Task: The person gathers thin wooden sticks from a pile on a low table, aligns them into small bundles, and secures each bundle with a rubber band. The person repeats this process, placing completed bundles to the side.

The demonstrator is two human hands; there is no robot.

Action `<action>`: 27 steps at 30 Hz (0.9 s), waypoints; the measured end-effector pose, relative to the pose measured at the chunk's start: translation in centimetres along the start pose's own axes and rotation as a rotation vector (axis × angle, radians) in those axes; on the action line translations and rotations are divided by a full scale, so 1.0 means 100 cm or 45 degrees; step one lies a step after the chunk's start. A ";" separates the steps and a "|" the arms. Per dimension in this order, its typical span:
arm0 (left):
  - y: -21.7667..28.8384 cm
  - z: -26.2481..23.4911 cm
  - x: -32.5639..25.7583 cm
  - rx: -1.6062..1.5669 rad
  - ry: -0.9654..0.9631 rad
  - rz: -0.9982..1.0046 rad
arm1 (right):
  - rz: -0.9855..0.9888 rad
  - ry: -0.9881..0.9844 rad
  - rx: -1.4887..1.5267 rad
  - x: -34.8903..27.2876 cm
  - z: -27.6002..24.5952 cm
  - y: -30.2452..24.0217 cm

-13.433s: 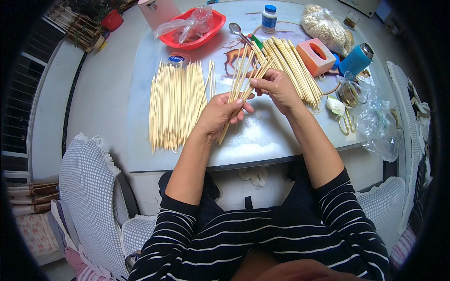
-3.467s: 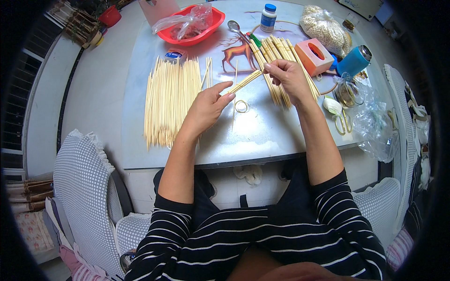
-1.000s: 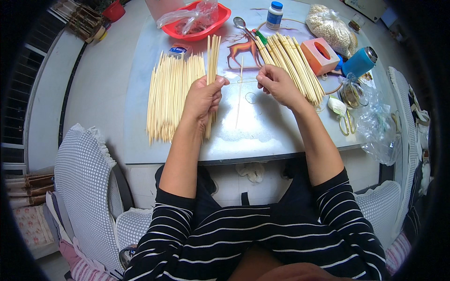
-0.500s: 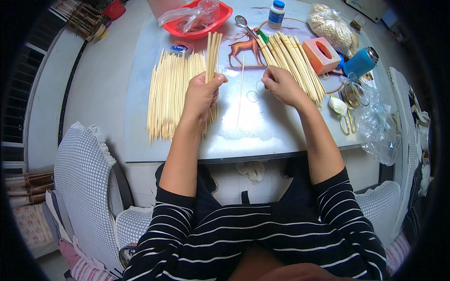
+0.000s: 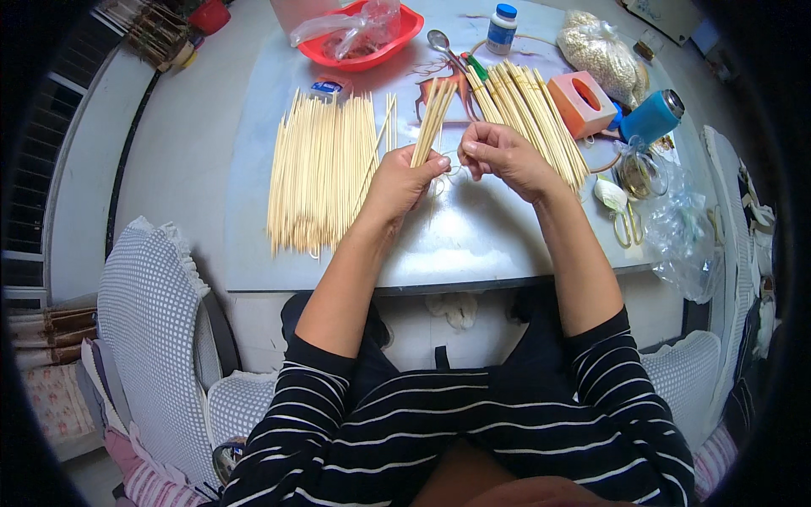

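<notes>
Wooden sticks [image 5: 435, 118] clamped tilted in left hand [image 5: 402, 182], right hand [image 5: 500, 157] just beside, curled inward, its hold unclear

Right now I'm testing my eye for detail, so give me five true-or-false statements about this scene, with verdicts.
1. The left grip holds a bunch of thin sticks, with the right grip close by. True.
2. The white bottle has a blue cap. True.
3. The right grip is around the white bottle. False: the bottle stands farther away on the table.
4. The orange box is to the right of the red basin. True.
5. The red basin is to the right of the white bottle. False: it is to the left.
</notes>
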State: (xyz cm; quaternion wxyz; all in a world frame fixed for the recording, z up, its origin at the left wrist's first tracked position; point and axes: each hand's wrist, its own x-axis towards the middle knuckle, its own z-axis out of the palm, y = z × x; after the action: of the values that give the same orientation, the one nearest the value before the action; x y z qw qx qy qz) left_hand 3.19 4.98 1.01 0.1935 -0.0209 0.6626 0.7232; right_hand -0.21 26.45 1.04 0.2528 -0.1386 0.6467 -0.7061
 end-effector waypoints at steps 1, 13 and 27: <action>-0.001 0.000 0.001 -0.022 -0.006 0.010 | -0.018 0.056 0.095 0.001 0.002 0.002; 0.009 -0.014 0.001 -0.080 0.106 0.111 | 0.052 -0.094 0.004 -0.002 0.017 -0.004; -0.002 -0.014 0.003 0.664 -0.010 0.330 | -0.452 0.464 -0.172 -0.005 0.000 -0.023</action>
State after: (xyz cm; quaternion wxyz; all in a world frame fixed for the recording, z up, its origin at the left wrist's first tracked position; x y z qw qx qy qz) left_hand 2.67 3.72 0.61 0.1009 0.1169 0.8225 0.5473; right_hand -0.18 26.79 3.37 -0.0058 -0.1370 0.6929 -0.7079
